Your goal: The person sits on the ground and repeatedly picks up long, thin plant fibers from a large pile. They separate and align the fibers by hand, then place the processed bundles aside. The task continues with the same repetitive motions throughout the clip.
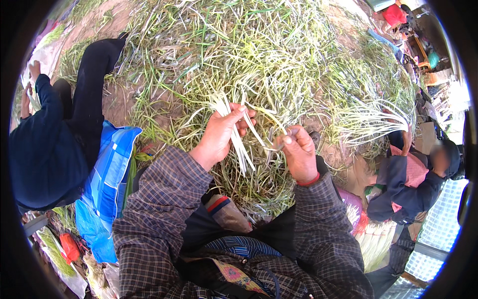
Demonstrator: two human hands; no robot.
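My left hand point(219, 135) grips a small bunch of pale stalks point(241, 151), probably blanched chives, which hang slanting below the thumb. One separate stalk point(255, 129) runs from the left fingers towards the right. Its thin yellowish, wilted end is pinched between the thumb and fingers of my right hand point(300, 153), which has a red band at the wrist. Both hands are over a heap of green and straw-coloured leaf trimmings point(261, 67). Where exactly the right fingertips meet the stalk is partly hidden.
A person in dark clothes point(44, 149) sits at left beside a blue checked cushion point(108, 168). At right another person point(403, 183) holds a fan of white stalks point(369, 123). Bundled pale stalks point(373, 243) lie near my right elbow. A red bag point(69, 246) is at lower left.
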